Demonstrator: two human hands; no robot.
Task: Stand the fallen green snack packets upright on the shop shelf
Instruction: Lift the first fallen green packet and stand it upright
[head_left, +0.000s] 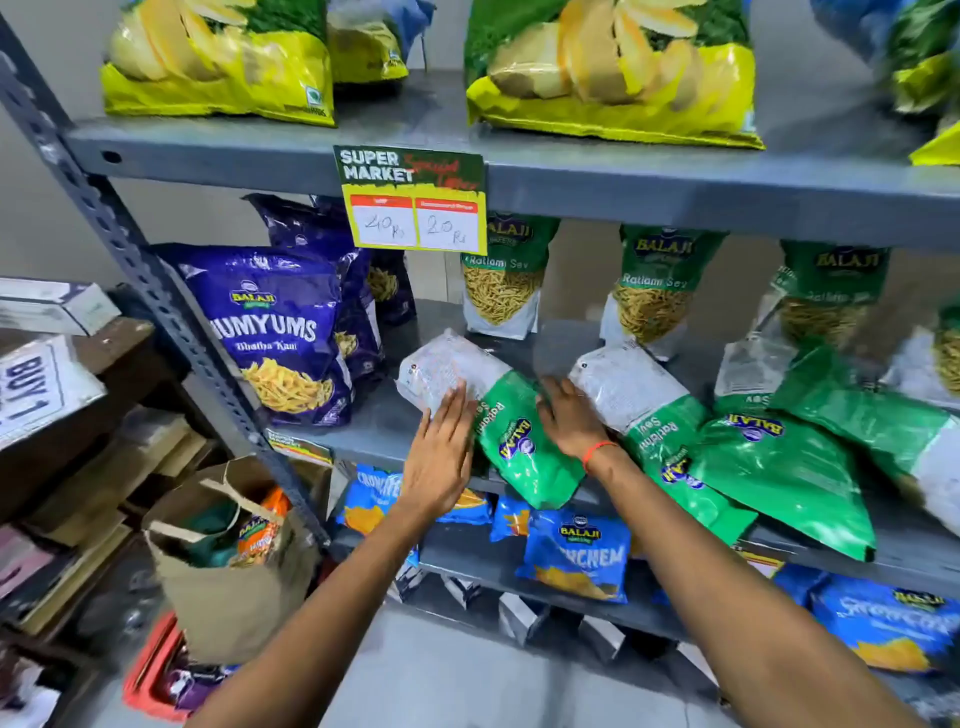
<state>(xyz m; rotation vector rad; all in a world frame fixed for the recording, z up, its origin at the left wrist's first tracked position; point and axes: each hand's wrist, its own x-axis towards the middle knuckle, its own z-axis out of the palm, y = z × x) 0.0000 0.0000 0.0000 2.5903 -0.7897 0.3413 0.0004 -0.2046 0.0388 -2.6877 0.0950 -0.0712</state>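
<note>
Packet (511, 436) lies flat on shelf (379, 426); left hand (441, 457) and right hand (569, 421), fingers flat and gripping nothing, flank it, probably to tip it upright.

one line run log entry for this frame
phase: reaching | left hand and right hand: open, flanking leftmost fallen green packet | packet: flat, not yet upright

Bare forearms (no sleeves), red thread band (600, 453) on right wrist.
</note>
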